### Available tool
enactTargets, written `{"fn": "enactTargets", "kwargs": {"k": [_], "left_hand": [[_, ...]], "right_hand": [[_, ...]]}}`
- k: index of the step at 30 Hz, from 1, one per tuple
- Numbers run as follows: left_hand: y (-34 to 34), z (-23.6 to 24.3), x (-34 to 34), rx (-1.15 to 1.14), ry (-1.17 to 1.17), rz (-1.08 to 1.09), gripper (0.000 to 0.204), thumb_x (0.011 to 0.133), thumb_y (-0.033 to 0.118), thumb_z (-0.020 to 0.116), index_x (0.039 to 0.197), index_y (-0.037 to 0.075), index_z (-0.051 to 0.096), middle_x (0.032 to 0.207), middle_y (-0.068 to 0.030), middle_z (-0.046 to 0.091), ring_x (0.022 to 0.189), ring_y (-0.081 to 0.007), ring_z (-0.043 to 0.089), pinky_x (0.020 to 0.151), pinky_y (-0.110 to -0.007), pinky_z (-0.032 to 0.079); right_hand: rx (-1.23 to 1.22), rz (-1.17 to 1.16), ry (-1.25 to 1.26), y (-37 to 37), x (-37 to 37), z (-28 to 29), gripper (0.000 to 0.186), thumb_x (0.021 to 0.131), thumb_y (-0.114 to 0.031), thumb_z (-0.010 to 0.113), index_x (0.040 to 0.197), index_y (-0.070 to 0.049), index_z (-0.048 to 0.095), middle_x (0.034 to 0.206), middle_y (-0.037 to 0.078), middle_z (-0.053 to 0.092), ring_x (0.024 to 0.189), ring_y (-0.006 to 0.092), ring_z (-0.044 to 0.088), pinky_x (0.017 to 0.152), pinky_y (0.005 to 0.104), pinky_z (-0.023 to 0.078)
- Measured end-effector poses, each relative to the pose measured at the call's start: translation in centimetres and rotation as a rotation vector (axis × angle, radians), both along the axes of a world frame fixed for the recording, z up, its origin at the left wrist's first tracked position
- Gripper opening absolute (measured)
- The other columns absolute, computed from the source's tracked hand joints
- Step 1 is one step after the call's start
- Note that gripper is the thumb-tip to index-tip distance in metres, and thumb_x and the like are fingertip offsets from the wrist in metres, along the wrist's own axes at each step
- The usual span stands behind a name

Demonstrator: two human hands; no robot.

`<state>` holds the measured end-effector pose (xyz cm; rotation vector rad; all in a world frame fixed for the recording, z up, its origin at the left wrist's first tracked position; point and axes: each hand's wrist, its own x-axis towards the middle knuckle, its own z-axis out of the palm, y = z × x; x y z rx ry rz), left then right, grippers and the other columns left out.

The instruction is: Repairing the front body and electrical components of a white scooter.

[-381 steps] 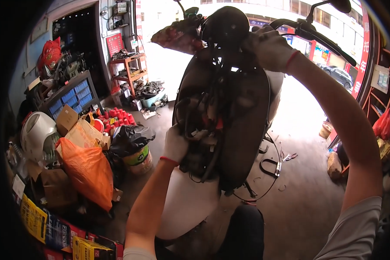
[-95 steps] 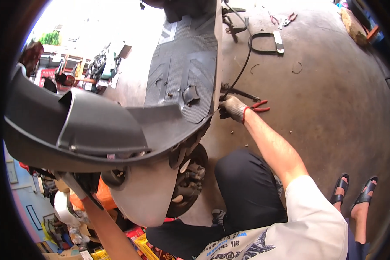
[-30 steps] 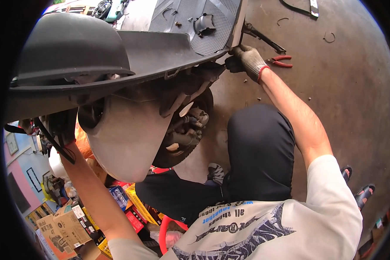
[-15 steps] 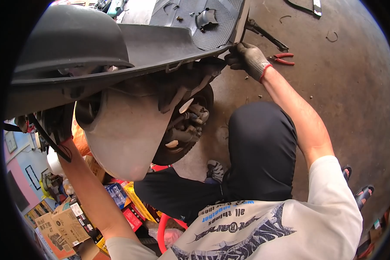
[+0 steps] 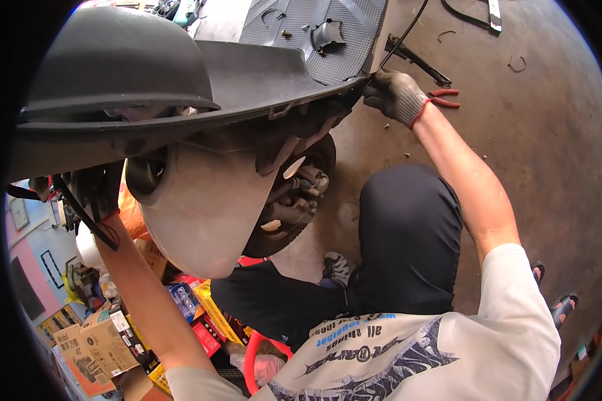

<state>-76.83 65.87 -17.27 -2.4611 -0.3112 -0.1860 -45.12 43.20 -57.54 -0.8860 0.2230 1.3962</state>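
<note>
My gloved right hand [image 5: 398, 97] is at the far end of the black scooter panel [image 5: 254, 87], where it meets the ridged footboard [image 5: 294, 47]. Its fingers are curled there; what they grip is unclear. A thin black cable [image 5: 405, 37] runs up from that spot. Under the panel are a pale mudguard [image 5: 201, 214] and the front wheel [image 5: 318, 160]. My left hand [image 5: 107, 200] is up among dark parts and hanging cables at the panel's left, its fingers hidden. Red-handled pliers [image 5: 445, 97] lie beside my right hand.
Boxes [image 5: 107, 341], an orange bag [image 5: 130, 214] and a red hoop-like object [image 5: 254, 354] fill the lower left. A metal stand [image 5: 428, 67], a U-shaped frame [image 5: 491, 13] and small bits lie on the floor [image 5: 542, 147]. A person's sandalled feet [image 5: 565, 307] show at right.
From standing at the scooter's front, I have come down low beside the wheel. In the last half second, my right hand and the footboard shift slightly rightward in view; the cable above shows.
</note>
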Motion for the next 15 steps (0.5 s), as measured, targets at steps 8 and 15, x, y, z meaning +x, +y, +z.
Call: {"fn": "enactTargets", "kwargs": {"k": [8,15], "left_hand": [[-0.5,-0.4,-0.1,0.162,0.033,0.081,0.046,0.084,0.028,0.071,0.125,0.008,0.061,0.112,-0.0106,0.069,0.11,-0.0281,0.062,0.102,-0.04,0.042],[-2.5,0.3,1.0,0.209,0.051,0.108,0.058,0.078,0.017,0.079,0.131,0.01,0.059,0.122,-0.0115,0.066,0.118,-0.0272,0.059,0.103,-0.039,0.043]], "right_hand": [[0.147,-0.073,0.138,-0.4,-1.0,-1.0,0.025,0.103,-0.022,0.044,0.115,-0.001,0.053,0.109,0.014,0.061,0.089,0.0277,0.065,0.079,0.0434,0.058],[0.132,0.012,-0.031,-1.6,-1.4,2.9,0.039,0.104,-0.029,0.043,0.127,0.003,0.049,0.119,0.02,0.061,0.101,0.0294,0.065,0.086,0.0418,0.056]]}}
